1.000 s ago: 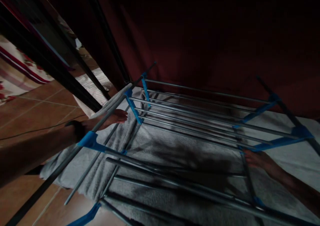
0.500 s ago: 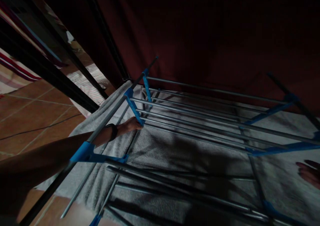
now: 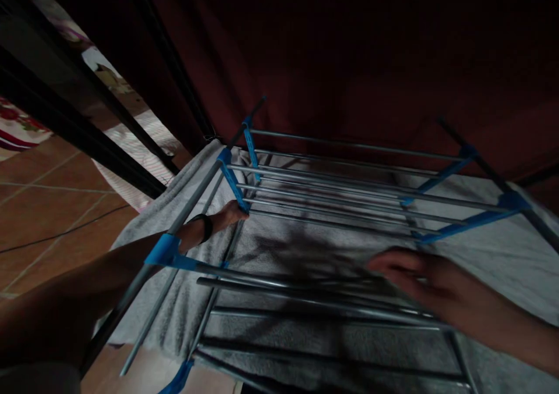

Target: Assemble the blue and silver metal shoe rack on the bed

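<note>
A rack of grey metal tubes point(image 3: 332, 178) with blue plastic brackets stands over a grey towel. My left hand point(image 3: 233, 212) reaches in from the left, its fingers closed round the lower end of a blue bracket point(image 3: 233, 181) where tubes plug in. My right hand point(image 3: 410, 272) hovers over the near part of the rack, fingers loosely bent and slightly blurred, with nothing seen in them. It is nearest to the long front tubes point(image 3: 305, 294) and apart from the right-hand blue bracket point(image 3: 463, 225).
The grey towel point(image 3: 144, 248) lies beneath the rack on a tiled floor point(image 3: 48, 219). Behind rises a dark red surface point(image 3: 349, 62). Dark slanted bars point(image 3: 109, 132) stand at the left, with a striped cloth point(image 3: 135, 144) behind them. A thin cable point(image 3: 65, 231) crosses the tiles.
My right hand has moved in from the right edge to over the rack's near part. My left hand stays at the blue bracket. The whole view has shifted a little.
</note>
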`<state>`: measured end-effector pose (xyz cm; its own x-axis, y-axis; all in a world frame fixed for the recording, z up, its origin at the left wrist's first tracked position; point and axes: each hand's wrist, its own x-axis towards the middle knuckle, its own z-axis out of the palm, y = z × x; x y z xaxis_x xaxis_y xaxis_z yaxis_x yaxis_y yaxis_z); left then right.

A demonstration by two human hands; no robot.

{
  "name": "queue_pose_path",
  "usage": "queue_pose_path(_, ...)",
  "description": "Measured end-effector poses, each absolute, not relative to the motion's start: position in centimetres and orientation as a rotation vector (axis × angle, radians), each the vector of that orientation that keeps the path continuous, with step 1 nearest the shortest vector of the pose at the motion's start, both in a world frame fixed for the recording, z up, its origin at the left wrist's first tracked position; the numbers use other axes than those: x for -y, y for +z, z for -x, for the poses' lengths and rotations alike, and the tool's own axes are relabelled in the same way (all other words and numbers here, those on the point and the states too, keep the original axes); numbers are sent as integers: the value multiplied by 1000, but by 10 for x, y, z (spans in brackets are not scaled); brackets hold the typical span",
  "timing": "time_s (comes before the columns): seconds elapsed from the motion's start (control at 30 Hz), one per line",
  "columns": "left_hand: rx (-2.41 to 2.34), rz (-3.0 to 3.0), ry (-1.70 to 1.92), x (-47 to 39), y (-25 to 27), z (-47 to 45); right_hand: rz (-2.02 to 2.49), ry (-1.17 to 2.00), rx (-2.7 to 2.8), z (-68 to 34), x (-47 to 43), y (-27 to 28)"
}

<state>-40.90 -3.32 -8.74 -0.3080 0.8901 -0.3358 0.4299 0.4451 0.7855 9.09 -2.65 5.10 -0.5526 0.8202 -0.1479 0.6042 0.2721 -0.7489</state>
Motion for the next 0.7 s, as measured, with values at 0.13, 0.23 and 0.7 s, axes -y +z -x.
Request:
queue_pose_path(0.13,-1928,-1106,774,31,-89,410,768,1014,2823,11,-4,-14)
queue_pose_path(0.23,-1917,-1108,812,31,-94,413,836,734,3003,58,-30,-51)
queue_pose_path(0.7,-1700,-1126,743,30,-87,423,1157,564,3057,108,-65,-88)
